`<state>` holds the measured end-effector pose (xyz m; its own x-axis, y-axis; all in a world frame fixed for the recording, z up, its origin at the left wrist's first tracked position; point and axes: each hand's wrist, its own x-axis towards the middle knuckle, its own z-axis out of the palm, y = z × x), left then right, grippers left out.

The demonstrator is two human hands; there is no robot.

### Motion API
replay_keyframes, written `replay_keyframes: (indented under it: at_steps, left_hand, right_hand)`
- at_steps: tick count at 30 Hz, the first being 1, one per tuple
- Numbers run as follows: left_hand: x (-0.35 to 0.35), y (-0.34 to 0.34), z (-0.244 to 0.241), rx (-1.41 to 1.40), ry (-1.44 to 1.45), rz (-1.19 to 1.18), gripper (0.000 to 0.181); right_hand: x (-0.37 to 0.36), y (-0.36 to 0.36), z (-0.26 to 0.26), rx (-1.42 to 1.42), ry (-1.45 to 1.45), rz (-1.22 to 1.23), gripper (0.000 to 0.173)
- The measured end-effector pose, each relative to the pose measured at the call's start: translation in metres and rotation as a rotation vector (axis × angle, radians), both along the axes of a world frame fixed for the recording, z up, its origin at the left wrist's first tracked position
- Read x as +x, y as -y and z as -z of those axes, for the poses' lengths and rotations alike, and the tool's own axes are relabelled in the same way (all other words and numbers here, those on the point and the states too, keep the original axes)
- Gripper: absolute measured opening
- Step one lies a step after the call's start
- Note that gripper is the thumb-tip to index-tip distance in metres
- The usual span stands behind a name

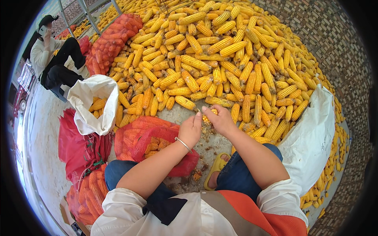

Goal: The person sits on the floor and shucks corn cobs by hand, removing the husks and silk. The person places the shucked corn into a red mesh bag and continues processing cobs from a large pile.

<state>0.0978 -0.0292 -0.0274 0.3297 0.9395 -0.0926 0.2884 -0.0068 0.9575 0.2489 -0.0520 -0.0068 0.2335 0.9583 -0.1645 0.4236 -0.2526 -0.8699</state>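
Between my hands, in front of the big heap of corn cobs [206, 59], is one yellow corn cob [210, 115]. My right hand [221, 119] is closed round it, so most of the cob is hidden. My left hand [191, 129], with a bracelet at its wrist, is right beside it, thumb and fingers together near the cob's end; whether it grips husk or the cob itself I cannot tell. An open red mesh bag [138, 135] with cobs inside lies below my left hand. Bits of husk and debris lie on the concrete floor [218, 143] beneath.
A white sack [107, 118] holding cobs stands open at the left, beside empty-looking red mesh bags [73, 141]. Filled mesh bags [109, 44] border the heap. A white woven sack [310, 141] lies at the right. Another person [53, 56] sits at the upper left with a phone.
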Motion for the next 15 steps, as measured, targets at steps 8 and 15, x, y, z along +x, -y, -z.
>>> replay_keyframes:
  at_steps: [8, 15]
  left_hand:
    - [-0.001, 0.000, -0.021, -0.496, 0.292, -0.048, 0.051]
    - [-0.001, 0.001, -0.023, -0.845, 0.462, -0.111, 0.046]
  right_hand:
    - [-0.001, 0.003, 0.007, 0.006, -0.574, 0.187, 0.033]
    - [-0.003, 0.006, 0.019, 0.139, -0.452, 0.170, 0.028]
